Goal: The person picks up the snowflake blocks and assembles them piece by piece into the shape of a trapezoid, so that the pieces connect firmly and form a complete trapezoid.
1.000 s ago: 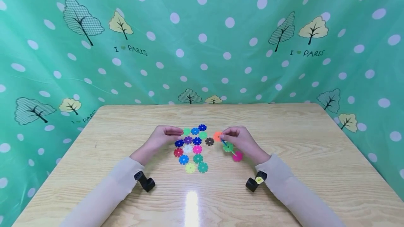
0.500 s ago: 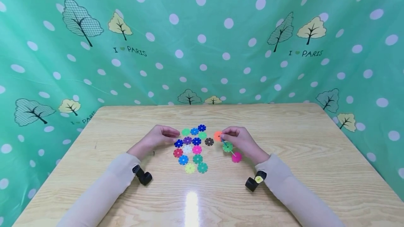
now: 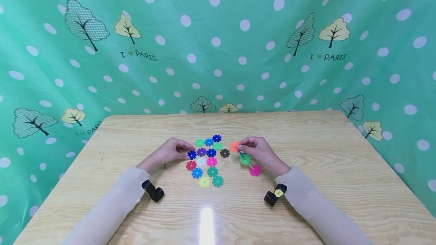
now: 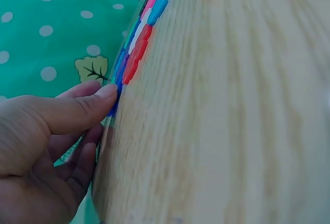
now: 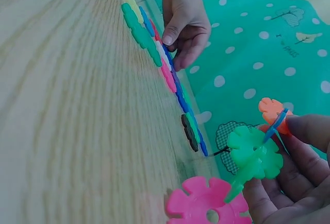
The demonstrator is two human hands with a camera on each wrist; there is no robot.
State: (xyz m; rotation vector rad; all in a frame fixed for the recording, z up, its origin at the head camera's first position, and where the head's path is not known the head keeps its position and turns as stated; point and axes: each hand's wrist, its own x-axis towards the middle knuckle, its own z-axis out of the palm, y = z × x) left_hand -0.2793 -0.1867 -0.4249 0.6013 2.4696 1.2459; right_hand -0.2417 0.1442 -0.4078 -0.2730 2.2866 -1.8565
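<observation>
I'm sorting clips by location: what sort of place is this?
Probably an indoor recording spot: a wood-grain table, a tree-print backdrop behind it, and a black wrist camera.

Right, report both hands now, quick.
Left hand: at the leftmost dark blue snowflake disc; cannot tell whether it pinches it.
Right hand: closed, holding a chain of linked snowflake discs near its orange disc.

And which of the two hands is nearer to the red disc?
Left. The left hand is close to the red disc, just beyond and left of it; the right hand is farther away, to its right.
</observation>
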